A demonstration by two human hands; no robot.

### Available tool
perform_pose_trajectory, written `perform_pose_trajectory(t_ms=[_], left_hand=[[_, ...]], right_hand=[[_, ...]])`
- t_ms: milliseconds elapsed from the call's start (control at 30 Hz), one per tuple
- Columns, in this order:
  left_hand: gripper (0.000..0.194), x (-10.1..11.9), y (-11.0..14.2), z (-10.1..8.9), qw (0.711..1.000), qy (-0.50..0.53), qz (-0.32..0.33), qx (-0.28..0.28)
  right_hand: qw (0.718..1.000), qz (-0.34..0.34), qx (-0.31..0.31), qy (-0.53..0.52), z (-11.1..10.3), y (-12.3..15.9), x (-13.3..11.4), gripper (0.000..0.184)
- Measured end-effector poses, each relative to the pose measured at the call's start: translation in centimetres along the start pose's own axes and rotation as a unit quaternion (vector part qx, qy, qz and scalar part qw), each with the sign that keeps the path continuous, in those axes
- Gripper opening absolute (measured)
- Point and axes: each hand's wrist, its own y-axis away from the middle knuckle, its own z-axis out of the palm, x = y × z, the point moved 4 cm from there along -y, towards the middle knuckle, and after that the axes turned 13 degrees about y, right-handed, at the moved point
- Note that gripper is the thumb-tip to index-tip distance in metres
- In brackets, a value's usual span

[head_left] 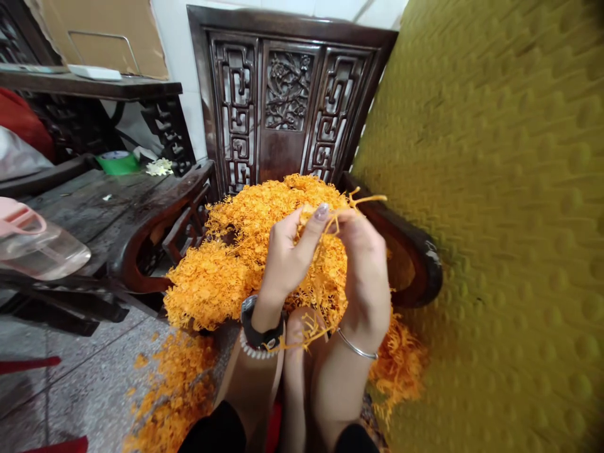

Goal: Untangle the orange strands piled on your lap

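Note:
My left hand (290, 255) is closed in a pinch, thumb pressed against the fingers around orange plastic pieces. Right beside it, my right hand (365, 264) curls closed over the same strands, its fingertips partly hidden. From the top of the grip an orange plastic sprig (370, 199) sticks out to the right. Thin orange strands hang down between my wrists, ending in a branched piece (309, 336) above my legs. Behind both hands lies a large heap of similar orange plastic sprigs (264, 214) on a carved wooden chair (285, 151).
More orange pieces (177, 384) lie on the floor at left, and a bunch (399, 358) hangs low at right. A dark wooden seat (70, 201) carries green tape (117, 162) and a clear bottle (51, 251). A yellow-green textured surface (509, 220) rises close on the right.

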Motion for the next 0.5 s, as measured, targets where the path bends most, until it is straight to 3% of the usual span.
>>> perform_pose_trajectory(t_ms=[67,200,400,500], left_hand=[[0.042,0.1,0.0,-0.3,1.0,-0.021,0.001,0.018],[0.045,0.4,0.1,-0.7,0.997,-0.069,0.013,0.039],[0.046,0.9,0.1,-1.5,0.987,-0.149,0.047,0.04],[0.045,0.8,-0.2,-1.9,0.989,-0.132,0.045,0.043]], right_hand=[[0.994,0.004,-0.086,0.065,0.3,0.2,0.3,0.018],[0.987,0.005,-0.112,0.117,0.4,0.7,-0.2,0.03],[0.992,0.05,-0.115,0.034,1.1,1.0,-0.4,0.02],[0.986,0.089,-0.117,-0.074,1.6,0.7,0.3,0.027]])
